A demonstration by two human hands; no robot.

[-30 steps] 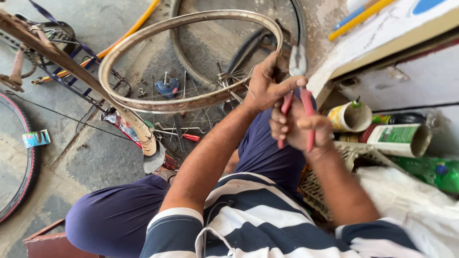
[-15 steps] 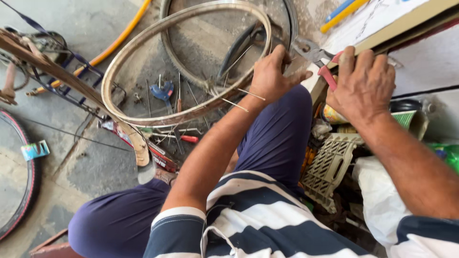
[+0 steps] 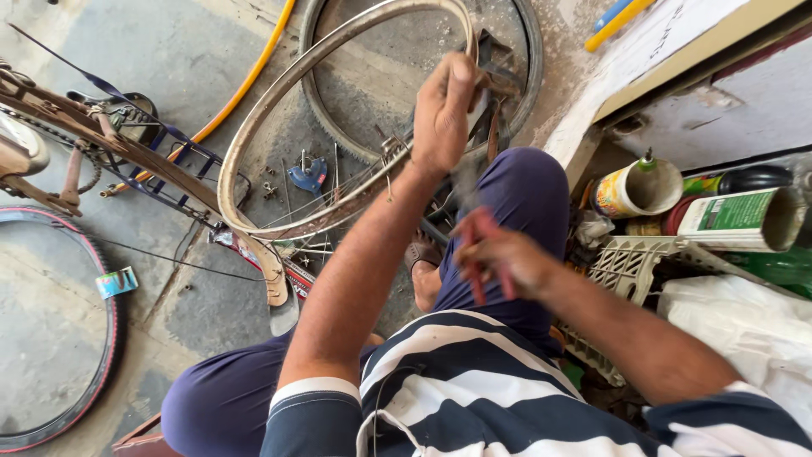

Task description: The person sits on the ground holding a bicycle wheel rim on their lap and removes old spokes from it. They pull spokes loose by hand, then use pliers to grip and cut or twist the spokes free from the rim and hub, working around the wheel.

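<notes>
bare metal wheel rim (image 3: 254, 169) stands tilted on the floor, its upper edge gripped by the closed left hand (image 3: 444, 110). right hand (image 3: 499, 258), blurred, is closed around red-handled pliers (image 3: 475, 254) above the knee. right of the knee: a yellow cylindrical can (image 3: 634, 190), open-topped, beside a green-labelled white box (image 3: 732, 222).

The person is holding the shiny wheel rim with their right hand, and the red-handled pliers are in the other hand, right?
Not quite. In the head view the left hand grips the metal wheel rim; the right hand holds the red-handled pliers, which look blurred.
</notes>
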